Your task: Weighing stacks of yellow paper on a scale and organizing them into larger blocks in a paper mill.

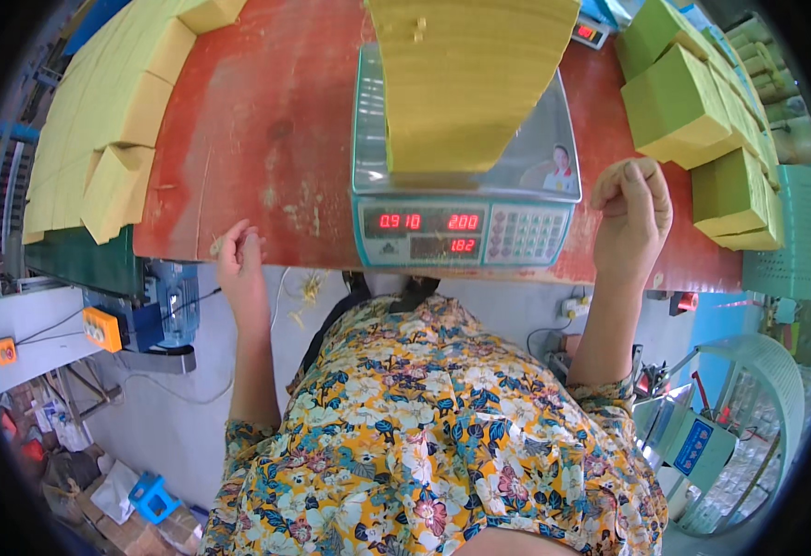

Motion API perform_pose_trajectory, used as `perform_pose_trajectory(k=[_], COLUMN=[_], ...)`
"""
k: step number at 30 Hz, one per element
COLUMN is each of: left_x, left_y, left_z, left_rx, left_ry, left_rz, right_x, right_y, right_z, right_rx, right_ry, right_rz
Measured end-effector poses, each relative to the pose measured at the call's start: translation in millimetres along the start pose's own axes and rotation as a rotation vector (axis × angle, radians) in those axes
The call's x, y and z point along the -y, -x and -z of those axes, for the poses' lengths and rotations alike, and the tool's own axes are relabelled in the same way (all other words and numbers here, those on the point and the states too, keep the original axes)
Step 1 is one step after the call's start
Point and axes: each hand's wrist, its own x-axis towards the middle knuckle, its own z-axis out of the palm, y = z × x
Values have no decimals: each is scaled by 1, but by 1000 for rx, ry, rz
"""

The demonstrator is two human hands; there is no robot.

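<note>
A tall stack of yellow paper stands on the steel pan of a digital weighing scale, at the middle of the red table. Red digits glow on the scale's display, with a keypad beside it. My left hand is by the table's front edge, left of the scale, its fingers curled in; no object shows in it. To the right of the scale my right hand is raised with bent fingers drawn together, and nothing shows between them. Neither hand touches the paper.
Yellow paper blocks line the table's left side; more blocks are stacked at the right. The worn red tabletop lies between. A green machine with a rounded guard is at the lower right, an orange switch box at the left.
</note>
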Motion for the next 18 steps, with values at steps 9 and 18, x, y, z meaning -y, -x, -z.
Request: perform_pose_trajectory(k=[9,18], left_x=[-4,-8], left_y=[39,34], left_z=[-23,-36], left_rx=[62,141], left_ry=[99,90], left_rz=[50,23], right_x=[-3,-2], right_y=[3,17], right_z=[10,31], right_rx=[45,-11], right_ry=[-145,-92], right_rz=[50,45])
